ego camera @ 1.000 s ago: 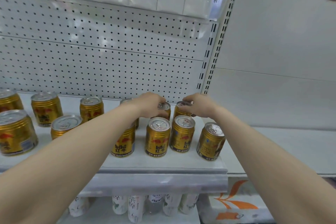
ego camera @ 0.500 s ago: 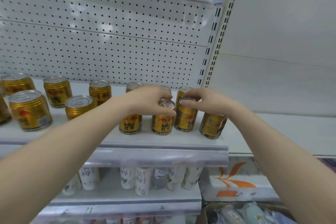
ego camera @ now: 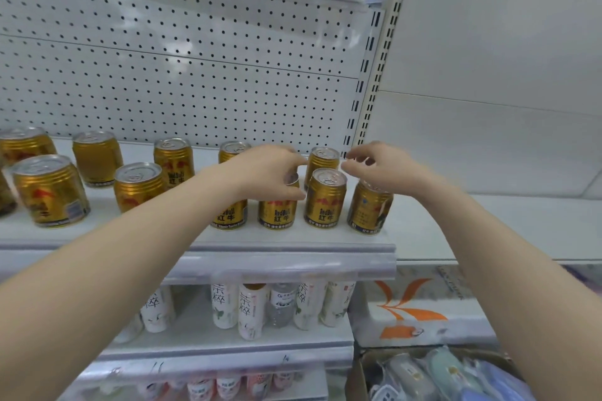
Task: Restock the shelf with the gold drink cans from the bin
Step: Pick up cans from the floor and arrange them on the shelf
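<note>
White pegboard backed a pale metal shelf [ego camera: 293, 242] that carried the gold cans in loose rows, and the risks read from one end of it to the other. At the far left, a large front can [ego camera: 49, 190] and the ones behind it stood well apart and unaligned; I judged them safe but untidy. Nearer the middle, a lone can [ego camera: 140, 187] sat forward of its neighbours. The left hand [ego camera: 270, 172] was curled around the rim of a front-row can [ego camera: 278, 210], fingers over the top and thumb low on its side, gripping it while it stood on the shelf. A careless tug or twist there could have knocked the can against the labelled one just beside it [ego camera: 325, 198], and that whole front row stood near the shelf lip, so a push toward the camera might have tipped one over the edge onto the bottles [ego camera: 247, 309] below. The right hand [ego camera: 378, 169] hovered half open, fingers loosely bent and holding nothing, just above the rightmost can [ego camera: 369, 208], which stood close to the shelf's end and slightly tilted in appearance; a brush from the wrist could have toppled it. The cardboard box [ego camera: 361, 368] at lower right held pale packets, and no gold cans showed in it.
</note>
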Demonstrator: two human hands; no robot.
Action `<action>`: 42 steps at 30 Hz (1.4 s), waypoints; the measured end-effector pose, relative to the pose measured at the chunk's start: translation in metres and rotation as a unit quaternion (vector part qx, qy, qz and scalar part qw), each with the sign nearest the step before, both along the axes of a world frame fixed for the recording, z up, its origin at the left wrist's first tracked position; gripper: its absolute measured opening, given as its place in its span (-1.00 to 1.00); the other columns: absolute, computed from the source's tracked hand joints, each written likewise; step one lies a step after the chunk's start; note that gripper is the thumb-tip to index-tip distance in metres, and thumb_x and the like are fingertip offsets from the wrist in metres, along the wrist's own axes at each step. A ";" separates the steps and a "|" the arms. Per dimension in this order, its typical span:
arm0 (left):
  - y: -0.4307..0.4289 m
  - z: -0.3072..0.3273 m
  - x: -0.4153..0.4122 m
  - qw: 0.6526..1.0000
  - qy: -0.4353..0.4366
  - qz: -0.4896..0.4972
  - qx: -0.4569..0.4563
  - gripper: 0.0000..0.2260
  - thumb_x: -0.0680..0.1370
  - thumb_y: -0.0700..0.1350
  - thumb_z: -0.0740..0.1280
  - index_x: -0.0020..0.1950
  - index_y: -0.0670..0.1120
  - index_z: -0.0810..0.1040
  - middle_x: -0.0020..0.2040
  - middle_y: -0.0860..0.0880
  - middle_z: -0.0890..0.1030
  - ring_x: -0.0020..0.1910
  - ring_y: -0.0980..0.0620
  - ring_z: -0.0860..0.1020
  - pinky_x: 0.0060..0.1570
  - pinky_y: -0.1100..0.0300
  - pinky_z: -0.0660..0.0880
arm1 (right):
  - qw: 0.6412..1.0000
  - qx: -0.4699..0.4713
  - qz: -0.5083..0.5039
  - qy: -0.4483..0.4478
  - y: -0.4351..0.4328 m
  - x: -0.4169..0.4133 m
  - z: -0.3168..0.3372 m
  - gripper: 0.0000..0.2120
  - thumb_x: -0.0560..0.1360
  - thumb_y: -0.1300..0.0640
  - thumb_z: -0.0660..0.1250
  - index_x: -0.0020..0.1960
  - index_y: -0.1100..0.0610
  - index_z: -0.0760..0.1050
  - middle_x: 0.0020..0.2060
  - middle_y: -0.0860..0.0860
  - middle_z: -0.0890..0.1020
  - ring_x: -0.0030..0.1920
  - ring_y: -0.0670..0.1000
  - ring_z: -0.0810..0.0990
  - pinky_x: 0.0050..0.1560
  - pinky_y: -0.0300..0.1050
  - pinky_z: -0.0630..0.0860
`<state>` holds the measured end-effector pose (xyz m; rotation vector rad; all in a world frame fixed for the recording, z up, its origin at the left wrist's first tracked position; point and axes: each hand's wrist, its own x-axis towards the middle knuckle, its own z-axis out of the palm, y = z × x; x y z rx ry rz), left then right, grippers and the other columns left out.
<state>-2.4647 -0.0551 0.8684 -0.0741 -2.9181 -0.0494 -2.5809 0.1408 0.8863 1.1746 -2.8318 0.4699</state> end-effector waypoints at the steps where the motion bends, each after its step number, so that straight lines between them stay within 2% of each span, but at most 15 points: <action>1: 0.006 0.000 -0.003 1.000 0.012 -0.008 -0.003 -0.42 0.48 0.19 0.33 0.45 0.02 0.35 0.33 -0.01 0.47 0.25 0.01 0.45 0.19 0.06 0.46 | 1.000 0.024 -0.012 -0.003 0.009 -0.003 0.003 -0.52 0.52 -0.15 0.26 0.38 0.02 0.42 0.26 0.03 0.53 0.19 0.04 0.50 0.00 -0.14 0.40; 3: 0.017 -0.002 -0.009 1.000 0.023 -0.020 -0.002 -0.41 0.48 0.20 0.33 0.46 0.02 0.34 0.35 0.01 0.45 0.27 0.01 0.44 0.21 0.08 0.44 | 0.996 0.080 -0.028 -0.036 0.024 -0.005 0.004 -0.51 0.49 -0.04 0.30 0.40 0.02 0.39 0.30 0.03 0.50 0.23 0.05 0.48 0.00 -0.14 0.40; 5: 0.026 -0.005 -0.016 0.999 0.023 -0.029 0.001 -0.41 0.48 0.20 0.34 0.46 0.02 0.34 0.36 0.02 0.44 0.28 0.01 0.42 0.21 0.09 0.41 | 0.994 0.085 -0.032 -0.053 0.031 -0.005 0.001 -0.51 0.47 -0.01 0.32 0.39 0.00 0.40 0.27 0.03 0.52 0.16 0.04 0.50 -0.03 -0.14 0.45; 10: 0.031 -0.013 -0.021 0.999 0.027 -0.027 0.003 -0.45 0.49 0.16 0.34 0.44 0.00 0.37 0.36 0.01 0.44 0.27 -0.01 0.43 0.22 0.02 0.44 | 0.996 0.069 -0.060 0.015 0.025 -0.005 -0.010 -0.54 0.49 -0.15 0.30 0.29 0.07 0.45 0.09 0.06 0.59 -0.01 0.05 0.52 -0.16 -0.12 0.43; 12: 0.028 -0.012 -0.017 0.999 0.033 -0.022 0.006 -0.43 0.49 0.16 0.35 0.45 0.01 0.36 0.38 0.01 0.43 0.29 0.00 0.42 0.24 0.04 0.43 | 0.995 0.080 -0.054 0.028 0.023 -0.005 -0.009 -0.51 0.49 -0.16 0.29 0.32 0.08 0.44 0.14 0.07 0.58 0.03 0.07 0.52 -0.13 -0.13 0.43; 15: 0.015 -0.007 -0.004 0.999 0.035 0.006 0.000 -0.38 0.47 0.18 0.36 0.47 0.02 0.32 0.39 0.01 0.41 0.30 0.01 0.41 0.24 0.09 0.42 | 0.998 0.048 0.003 0.042 0.014 -0.002 -0.004 -0.43 0.50 -0.19 0.28 0.44 0.02 0.34 0.35 0.03 0.44 0.27 0.05 0.45 0.15 -0.08 0.43; 17: 0.005 -0.005 0.006 1.000 0.013 0.027 -0.008 -0.35 0.44 0.20 0.38 0.46 0.00 0.33 0.38 0.00 0.43 0.28 0.01 0.43 0.22 0.10 0.44 | 0.998 0.040 0.053 0.021 0.003 0.003 -0.002 -0.38 0.48 -0.23 0.31 0.47 -0.04 0.29 0.40 -0.05 0.40 0.33 0.00 0.41 0.23 -0.08 0.39; 19: -0.004 -0.005 0.012 0.999 -0.011 0.041 -0.009 -0.34 0.42 0.20 0.40 0.45 -0.02 0.35 0.34 -0.02 0.47 0.26 -0.01 0.44 0.21 0.06 0.45 | 0.995 0.065 0.075 0.004 -0.006 0.008 -0.004 -0.34 0.45 -0.23 0.36 0.47 -0.05 0.29 0.37 -0.07 0.44 0.31 0.00 0.43 0.18 -0.13 0.39; 22: -0.009 -0.011 0.014 0.999 -0.011 0.048 0.004 -0.36 0.42 0.17 0.43 0.43 -0.01 0.36 0.29 -0.02 0.50 0.22 -0.02 0.45 0.19 0.07 0.43 | 0.994 0.071 0.079 0.009 -0.013 0.012 -0.007 -0.41 0.46 -0.14 0.38 0.43 -0.02 0.35 0.30 -0.02 0.52 0.24 0.02 0.49 0.16 -0.11 0.44; 26: -0.011 -0.015 0.013 0.999 -0.007 0.046 0.016 -0.36 0.44 0.12 0.43 0.45 -0.02 0.33 0.36 -0.04 0.46 0.29 -0.04 0.42 0.25 0.01 0.41 | 0.994 0.074 0.081 0.012 -0.017 0.016 -0.008 -0.49 0.48 -0.08 0.37 0.38 0.03 0.40 0.22 0.02 0.57 0.15 0.04 0.54 0.07 -0.12 0.48; 31: -0.023 -0.013 0.029 0.998 0.010 0.056 0.025 -0.27 0.42 0.15 0.44 0.51 0.00 0.25 0.46 -0.01 0.36 0.39 -0.02 0.33 0.34 0.05 0.32 | 0.992 0.107 0.065 0.022 -0.021 0.016 -0.005 -0.40 0.47 -0.14 0.36 0.44 0.02 0.32 0.28 0.04 0.52 0.22 0.07 0.49 0.15 -0.06 0.47; 35: -0.053 -0.006 0.055 0.993 0.014 0.116 0.009 -0.23 0.39 0.24 0.43 0.51 0.01 0.24 0.42 -0.03 0.40 0.35 -0.04 0.38 0.28 0.07 0.37 | 0.993 0.038 0.096 0.059 -0.040 0.028 0.002 -0.35 0.45 -0.20 0.36 0.46 -0.01 0.30 0.34 0.00 0.46 0.30 0.03 0.44 0.25 -0.03 0.43; 39: -0.064 -0.014 0.064 0.990 -0.003 0.134 0.037 -0.27 0.40 0.25 0.40 0.48 0.00 0.30 0.39 -0.03 0.45 0.31 -0.03 0.43 0.23 0.09 0.40 | 0.987 0.069 0.133 0.064 -0.071 0.044 -0.006 -0.32 0.44 -0.26 0.33 0.48 -0.04 0.28 0.38 -0.02 0.43 0.32 0.04 0.43 0.27 0.01 0.43; 42: -0.065 -0.018 0.063 0.990 0.005 0.129 0.051 -0.31 0.43 0.22 0.40 0.48 -0.01 0.31 0.39 -0.06 0.45 0.31 -0.06 0.43 0.22 0.08 0.41 | 0.984 0.091 0.141 0.051 -0.082 0.050 -0.013 -0.35 0.48 -0.20 0.32 0.49 -0.01 0.26 0.37 0.01 0.46 0.29 0.07 0.46 0.18 -0.05 0.44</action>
